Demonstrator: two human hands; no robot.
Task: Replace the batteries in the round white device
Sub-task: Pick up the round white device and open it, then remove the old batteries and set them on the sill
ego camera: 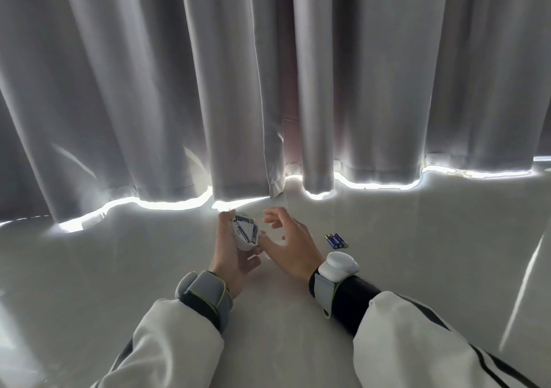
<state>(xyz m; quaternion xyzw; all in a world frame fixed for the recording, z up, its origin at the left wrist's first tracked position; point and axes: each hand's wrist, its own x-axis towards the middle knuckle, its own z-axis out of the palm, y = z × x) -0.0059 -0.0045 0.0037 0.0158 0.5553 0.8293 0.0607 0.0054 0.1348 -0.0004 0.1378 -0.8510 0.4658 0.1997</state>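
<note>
My left hand (231,253) grips the round white device (246,232), tilted on edge with its open back facing right. Blue-and-white batteries sit in a triangle inside its compartment. My right hand (290,244) hovers just right of the device, fingers spread and holding nothing. Under that hand a pale round piece (275,238), possibly the device's cover, lies on the floor, mostly hidden. Three blue batteries (336,240) lie side by side on the floor to the right of my right hand.
Grey curtains (238,89) hang across the back, with bright light leaking under their hems. The pale floor (119,268) spreads all around my hands. White jacket sleeves and wrist bands cover both forearms.
</note>
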